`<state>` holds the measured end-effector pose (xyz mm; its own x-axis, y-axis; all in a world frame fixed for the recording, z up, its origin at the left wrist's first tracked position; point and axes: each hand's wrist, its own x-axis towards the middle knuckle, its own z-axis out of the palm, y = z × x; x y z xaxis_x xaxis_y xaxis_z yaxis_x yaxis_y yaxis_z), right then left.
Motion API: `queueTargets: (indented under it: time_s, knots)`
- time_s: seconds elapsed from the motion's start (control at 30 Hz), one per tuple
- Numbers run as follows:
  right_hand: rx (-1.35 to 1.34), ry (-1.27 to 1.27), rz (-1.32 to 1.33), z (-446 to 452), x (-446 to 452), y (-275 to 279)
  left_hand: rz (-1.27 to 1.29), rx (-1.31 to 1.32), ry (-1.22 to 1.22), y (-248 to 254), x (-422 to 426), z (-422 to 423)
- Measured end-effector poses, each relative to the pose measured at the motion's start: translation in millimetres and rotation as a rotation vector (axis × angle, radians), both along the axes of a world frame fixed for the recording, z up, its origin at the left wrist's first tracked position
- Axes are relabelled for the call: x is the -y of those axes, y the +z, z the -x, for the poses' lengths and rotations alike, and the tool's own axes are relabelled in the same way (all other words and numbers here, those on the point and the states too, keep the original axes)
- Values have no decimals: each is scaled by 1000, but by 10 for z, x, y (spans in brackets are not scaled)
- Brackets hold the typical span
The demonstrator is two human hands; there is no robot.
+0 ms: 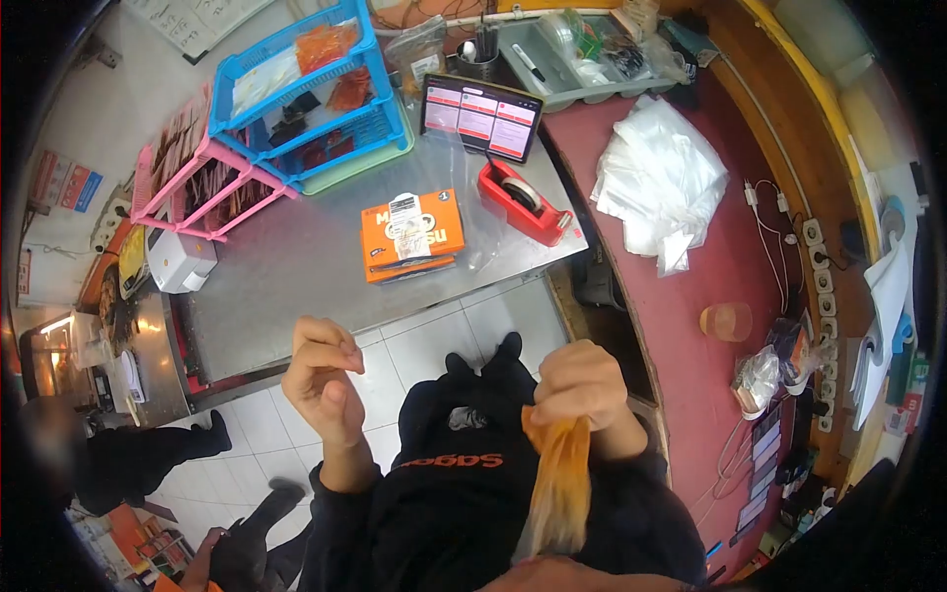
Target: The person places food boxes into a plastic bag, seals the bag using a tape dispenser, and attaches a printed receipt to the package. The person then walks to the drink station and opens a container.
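Note:
My right hand [582, 387] is closed around the gathered end of a thin plastic bag [562, 474] in front of my chest. The bag is see-through with an orange-yellow tint and stretches down to the bottom of the view, near my face. My left hand [326, 385] is raised, empty, its fingers loosely curled and the thumb apart from them. Beyond it, on the steel table [296, 266], lies an orange printed box [412, 237] with a white label stuck on top. Neither hand touches the box.
A red tape dispenser [525, 202] and a tablet [481, 115] stand behind the box. Blue stacked baskets [316, 143], a pink rack [212, 192] and a white printer [181, 260] are left. Clear bags [659, 178] lie on the red counter [681, 326]. Other people [138, 449] are lower left.

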<state>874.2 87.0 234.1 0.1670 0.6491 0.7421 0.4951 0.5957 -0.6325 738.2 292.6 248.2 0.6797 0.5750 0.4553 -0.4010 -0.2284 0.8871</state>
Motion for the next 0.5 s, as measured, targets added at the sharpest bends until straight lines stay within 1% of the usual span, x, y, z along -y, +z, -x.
queueTargets:
  time_s: [0.07, 0.13, 0.2, 0.27, 0.3, 0.4, 0.43, 0.47, 0.5]
  knots:
    - [-132, -318, 75, 10, 173, -314, 2, -19, 13, -31, 28, -62]
    - [-363, -563, 310, 26, 336, -810, 19, -22, 0, -111, 59, -120]
    - [-809, -659, 559, 71, 535, -1730, 15, -134, 76, -167, 93, -177]
    - [-1165, -788, 658, 96, 804, -2637, 20, -141, 49, -214, 118, -239]
    - [-1250, -934, 648, 97, 944, -2971, 4, -183, 57, -220, 142, -270]
    - [-1182, -1304, 803, -45, 1779, -4903, -45, -241, 76, -236, 202, -349]
    - [-1401, -1388, 756, -274, 1853, -4870, -60, -296, 79, -242, 225, -368]
    - [-1652, -1416, 583, -472, 1935, -4830, -77, -353, 90, -239, 243, -382]
    - [-1882, -1398, 325, -641, 2016, -4832, -90, -350, 125, -275, 249, -394]
